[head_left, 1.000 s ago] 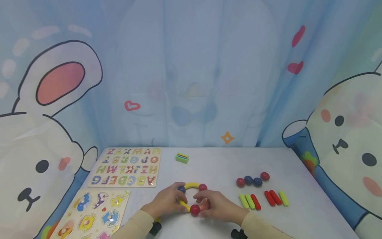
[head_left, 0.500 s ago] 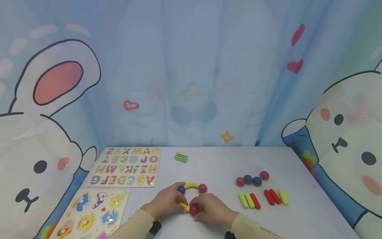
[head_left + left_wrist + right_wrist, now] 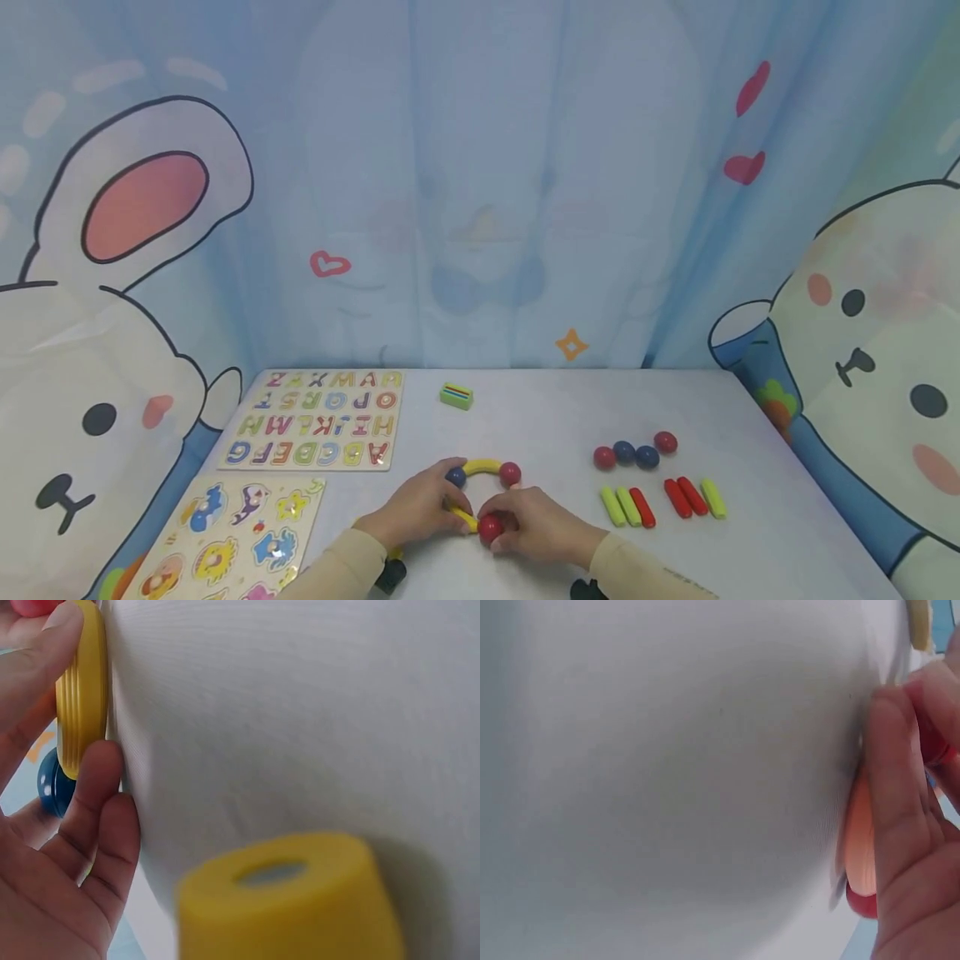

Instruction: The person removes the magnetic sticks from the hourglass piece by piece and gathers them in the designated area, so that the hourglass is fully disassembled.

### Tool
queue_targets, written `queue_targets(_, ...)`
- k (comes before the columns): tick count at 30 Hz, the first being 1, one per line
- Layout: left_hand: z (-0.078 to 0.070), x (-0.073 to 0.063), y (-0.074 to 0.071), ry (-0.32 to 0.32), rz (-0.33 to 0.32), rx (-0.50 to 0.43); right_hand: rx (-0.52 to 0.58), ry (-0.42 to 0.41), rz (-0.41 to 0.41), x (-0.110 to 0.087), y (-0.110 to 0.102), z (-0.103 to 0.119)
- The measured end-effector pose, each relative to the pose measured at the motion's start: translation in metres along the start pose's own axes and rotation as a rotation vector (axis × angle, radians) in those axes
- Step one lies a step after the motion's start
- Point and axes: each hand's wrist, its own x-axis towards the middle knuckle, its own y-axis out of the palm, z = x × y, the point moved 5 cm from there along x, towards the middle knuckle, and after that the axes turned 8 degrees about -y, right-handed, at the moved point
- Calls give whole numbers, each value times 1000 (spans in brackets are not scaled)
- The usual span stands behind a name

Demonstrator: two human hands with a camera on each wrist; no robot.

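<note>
My left hand holds a curved yellow toy piece, thumb on one side and fingers on the other. By those fingers is a blue ball, beside a second yellow curved piece that leads to a red ball. With thumb and fingers, my right hand pinches another red ball, at the end of the held yellow piece. Behind the right fingers an orange curved piece shows in the right wrist view, partly hidden. Together the pieces form a rough ring on the white table.
Right of the hands lie several red and blue balls, red sticks and yellow-green sticks. An alphabet board and a picture puzzle board lie left. A striped green block sits behind. A yellow hollow-ended piece is near my left wrist.
My right hand has shifted slightly left and closed its fingers around the near red ball, covering the orange piece in the head view. My left hand stays in place.
</note>
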Motion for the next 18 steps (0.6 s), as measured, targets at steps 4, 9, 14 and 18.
queue_targets(4, 1, -1, 1, -10, 4, -10, 86, 26, 11, -3, -1, -6)
queue_targets(9, 2, -2, 0, 3, 8, -14, 199, 67, -5, -4, -4, -12)
queue_targets(14, 2, -2, -1, 9, 18, -14, 283, 53, -12, -6, -6, -13)
queue_targets(18, 2, -3, -2, 15, 23, -12, 362, 40, -8, -6, -7, -13)
